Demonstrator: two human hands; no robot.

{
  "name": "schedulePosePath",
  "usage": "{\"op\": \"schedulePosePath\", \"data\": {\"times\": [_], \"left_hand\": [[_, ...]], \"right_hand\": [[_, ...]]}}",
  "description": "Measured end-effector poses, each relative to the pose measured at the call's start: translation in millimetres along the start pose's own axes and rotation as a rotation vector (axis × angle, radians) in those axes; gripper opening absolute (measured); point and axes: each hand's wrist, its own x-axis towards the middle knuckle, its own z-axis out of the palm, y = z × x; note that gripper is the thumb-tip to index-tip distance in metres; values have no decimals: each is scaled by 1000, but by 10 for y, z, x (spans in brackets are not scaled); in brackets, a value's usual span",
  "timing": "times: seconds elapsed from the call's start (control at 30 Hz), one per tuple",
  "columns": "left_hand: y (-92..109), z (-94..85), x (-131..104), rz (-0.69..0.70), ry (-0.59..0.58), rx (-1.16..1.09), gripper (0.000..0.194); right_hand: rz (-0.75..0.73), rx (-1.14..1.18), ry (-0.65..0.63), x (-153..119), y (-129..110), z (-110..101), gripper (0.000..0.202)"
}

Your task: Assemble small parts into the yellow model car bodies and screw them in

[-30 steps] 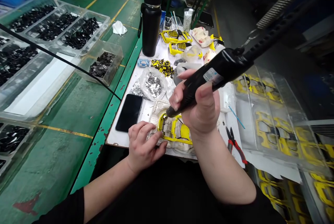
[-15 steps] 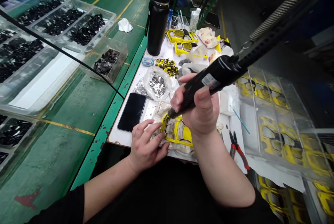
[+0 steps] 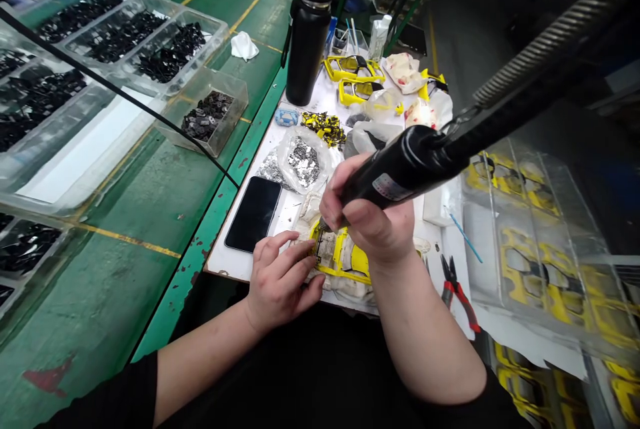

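The person's right hand [image 3: 377, 219] is wrapped around a black cylindrical power tool [image 3: 407, 165], fingers and thumb closed on its lower body; the tool tilts down to the left, its upper end linked to a coiled metal spring [image 3: 550, 35]. Its lower end is at the far left corner of a yellow plastic shell [image 3: 359, 262], though the fingers partly cover it and contact cannot be told. The shell lies on an off-white, stained holder [image 3: 350, 287] at the near side of a white table [image 3: 220, 261]. The left hand [image 3: 280, 275] is loosely spread, palm down, its fingertips at the shell's left edge. A black smartphone [image 3: 253, 214] lies left of the holder, beyond it a clear plastic bag [image 3: 304, 165] of small silvery pieces, and red-handled pliers [image 3: 463, 302] lie to the right.
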Motion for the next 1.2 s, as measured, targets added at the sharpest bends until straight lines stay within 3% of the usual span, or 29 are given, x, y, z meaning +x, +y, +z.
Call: {"op": "schedulePosePath", "data": {"times": [0.27,0.53,0.73,1.2], "left_hand": [[-5,5,-30,-3,-23,-3,22],[0,1,-20,0,-24,-3,21],[0,-5,-11,0,-22,-2,22],[6,-2,2,-1,-15,-7,21]], "right_hand": [[-24,34,-43,-12,43,-19,33],[14,-58,137,-17,16,39,40],[-4,-20,93,-12,27,49,34],[13,-6,194,24,-4,79,36]]}}
